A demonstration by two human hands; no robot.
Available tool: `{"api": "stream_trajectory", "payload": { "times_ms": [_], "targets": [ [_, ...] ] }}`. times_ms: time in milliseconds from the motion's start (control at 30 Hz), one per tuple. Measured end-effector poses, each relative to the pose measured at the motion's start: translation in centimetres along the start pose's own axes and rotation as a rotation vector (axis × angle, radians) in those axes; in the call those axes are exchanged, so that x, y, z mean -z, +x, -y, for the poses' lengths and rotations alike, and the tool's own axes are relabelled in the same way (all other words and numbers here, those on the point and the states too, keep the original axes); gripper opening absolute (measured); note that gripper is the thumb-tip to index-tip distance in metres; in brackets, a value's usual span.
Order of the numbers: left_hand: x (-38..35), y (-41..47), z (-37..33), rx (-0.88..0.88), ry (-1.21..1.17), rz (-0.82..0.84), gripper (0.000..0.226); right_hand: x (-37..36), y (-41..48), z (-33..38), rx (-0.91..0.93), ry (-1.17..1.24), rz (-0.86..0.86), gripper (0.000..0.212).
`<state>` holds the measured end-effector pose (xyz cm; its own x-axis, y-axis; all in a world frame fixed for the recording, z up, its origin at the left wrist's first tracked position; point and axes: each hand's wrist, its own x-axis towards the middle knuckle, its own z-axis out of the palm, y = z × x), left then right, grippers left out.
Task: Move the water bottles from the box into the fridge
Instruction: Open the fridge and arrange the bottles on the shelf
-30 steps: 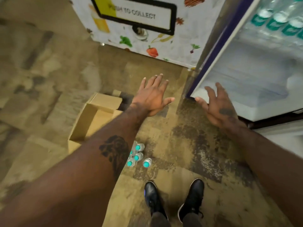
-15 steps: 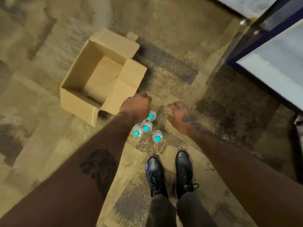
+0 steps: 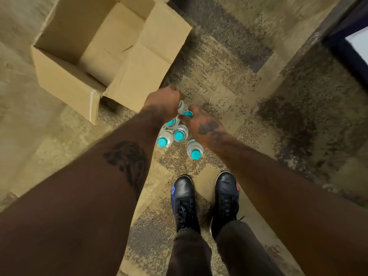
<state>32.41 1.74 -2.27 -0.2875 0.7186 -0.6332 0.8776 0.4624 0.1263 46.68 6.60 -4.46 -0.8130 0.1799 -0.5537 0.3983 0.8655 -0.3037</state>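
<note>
Shoes (image 3: 185, 198): black pair at 6 o'clock, toes toward the bottles.
Bottles (image 3: 180, 134): teal-capped, upright on the carpet at 12, touching each other. One stands just apart, nearest our toes.
Right hand (image 3: 207, 126): fingers curled at the far bottle's cap. Gripping or not, we cannot tell.
Left hand (image 3: 162, 99): knuckles up over the cluster's far side, fingers hidden, so we cannot tell.
Box (image 3: 65, 80): open at 10, nothing showing inside.
Fridge (image 3: 357, 41): edge at 2, well apart.
Risk: a hasty grab could topple the neighbouring bottles, and a cap-only hold could slip during the carry.

Box (image 3: 65, 80) top cropped; fridge (image 3: 358, 41) mostly off-frame; left hand (image 3: 161, 100), right hand (image 3: 205, 124) grips on bottles (image 3: 180, 135) unclear.
</note>
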Motion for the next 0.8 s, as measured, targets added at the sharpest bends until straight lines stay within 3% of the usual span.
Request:
{"api": "stream_trajectory", "payload": {
  "times_ms": [300,500,800],
  "targets": [
    [0.4,2.1,0.4,0.009,0.068,-0.116,0.032,2.6,2.8,-3.3,-0.019,0.164,0.071,0.038],
    [1.7,2.4,0.1,0.017,0.014,-0.105,0.032,3.6,0.8,-4.9,-0.173,0.349,-0.094,0.03],
    [12.4,-0.7,-3.0,-0.105,-0.056,-0.069,0.033,13.7,-4.1,-8.1,-0.232,0.319,-0.098,0.028]
  ]
}}
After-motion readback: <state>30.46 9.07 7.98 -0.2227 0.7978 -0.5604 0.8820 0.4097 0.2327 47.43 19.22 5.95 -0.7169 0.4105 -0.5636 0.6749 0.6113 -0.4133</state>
